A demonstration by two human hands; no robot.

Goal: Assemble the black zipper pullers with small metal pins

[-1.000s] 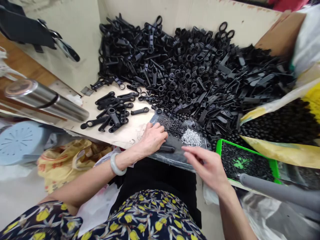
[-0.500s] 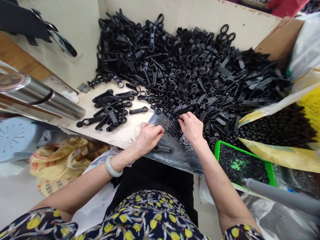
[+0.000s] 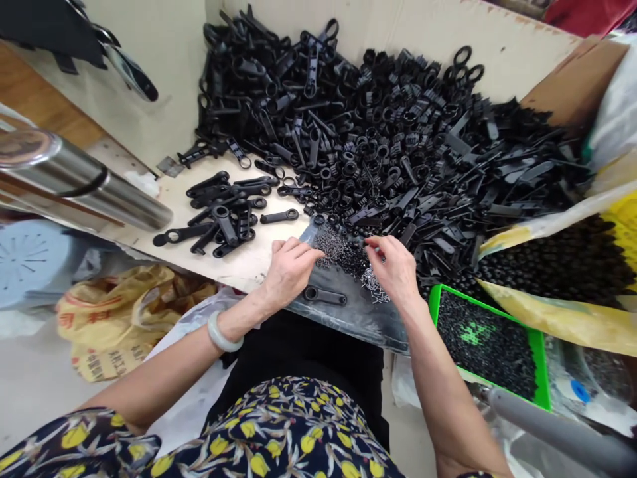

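My left hand (image 3: pixel 291 269), with a pale bangle on the wrist, is closed, thumb and forefinger together at the left edge of a heap of tiny metal parts (image 3: pixel 328 247). Whatever those fingertips hold is too small to make out. Fingers curled, my right hand (image 3: pixel 394 267) is over tiny black parts (image 3: pixel 352 257) and silver pins (image 3: pixel 373 280); its fingertips hide any held piece. Between my hands and the near edge, a black plastic lever arm (image 3: pixel 324 295) with a round hole lies flat on a dark mat (image 3: pixel 358 318).
Behind my hands rises a large pile of black plastic parts (image 3: pixel 348 126). Several black lever arms (image 3: pixel 223 219) lie at left, near a steel flask (image 3: pixel 129 199). To the right are a green tray (image 3: pixel 543 378) of small black pieces and a yellow sack (image 3: pixel 547 312) holding black parts.
My left hand has drawn slightly left, and its fingertips are at the metal heap's edge. My right hand has shifted a little right and down. The lever arm on the mat lies where it was.
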